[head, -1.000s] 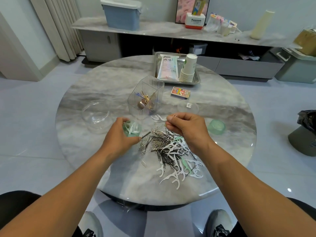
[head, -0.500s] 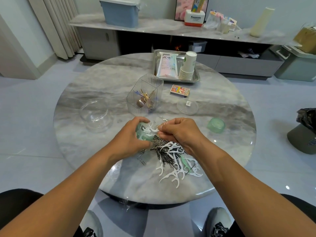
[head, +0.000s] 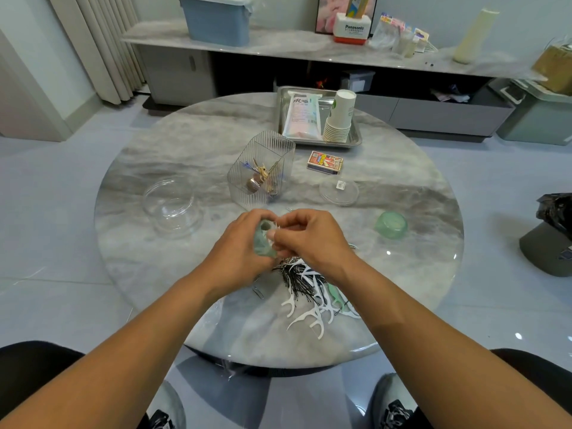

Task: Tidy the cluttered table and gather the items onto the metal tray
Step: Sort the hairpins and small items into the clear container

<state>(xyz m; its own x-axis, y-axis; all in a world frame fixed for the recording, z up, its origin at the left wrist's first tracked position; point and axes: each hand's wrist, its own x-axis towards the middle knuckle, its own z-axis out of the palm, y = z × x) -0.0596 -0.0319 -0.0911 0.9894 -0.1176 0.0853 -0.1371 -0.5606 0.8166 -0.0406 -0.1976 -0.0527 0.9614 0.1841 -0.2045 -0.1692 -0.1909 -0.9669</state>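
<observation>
My left hand [head: 240, 249] grips a small green container [head: 262, 239] tilted toward the right, above the round marble table [head: 387, 283]. My right hand [head: 309, 239] pinches white floss picks [head: 276, 228] at the container's mouth. Below the hands lies a heap of white floss picks [head: 312, 314] mixed with black hairpins [head: 295, 278]. The metal tray [head: 355, 140] stands at the table's far edge and holds a white pouch [head: 301, 119] and a stack of paper cups [head: 339, 120].
A ribbed clear box [head: 263, 171] with small trinkets stands just beyond the hands. A clear round bowl [head: 170, 207] sits at the left. A card box [head: 325, 162], a clear lid [head: 339, 191] and a green cap [head: 390, 224] lie to the right.
My hands came together: the left raised the green container toward the middle, and the right carried floss picks from above the heap to its mouth.
</observation>
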